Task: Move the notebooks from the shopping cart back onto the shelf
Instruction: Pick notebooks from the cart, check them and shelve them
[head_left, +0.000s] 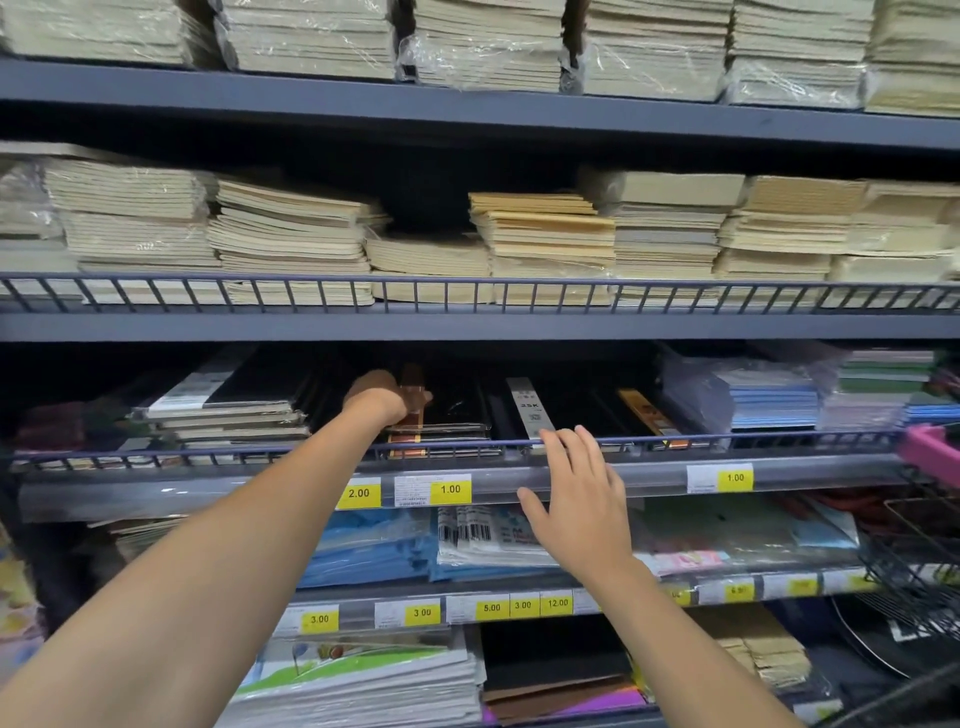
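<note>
The left hand's (376, 397) thumb (422, 398) lies across the brown band of a black notebook (457, 400). The other fingers are hidden behind the back of the hand, so I cannot tell whether they clamp the cover or only press it down. That notebook sits on top of a low stack of like black ones (441, 439), just behind the front edge of the shelf (649, 475), left of the middle. Judging by this, it is being seated square on its own pile, among matching covers, rather than dropped wherever there is room. The right hand (576, 499) holds nothing. Its fingers (566, 441) are spread apart and straight, the tips resting on the wire rail (727, 441) along the shelf's front edge, probably as a brace while the other arm reaches deep. The rail explains the flat placing, since it keeps slippery wrapped stacks from sliding off the edge, and anything set down has to clear it first. Yellow price tags (450, 489) sit on the strip below it. The shopping cart (924, 561), with its pink handle (930, 452), stands close against the shelf's right end, within easy reach. Its inside is mostly out of view, so what remains in it cannot be told.
</note>
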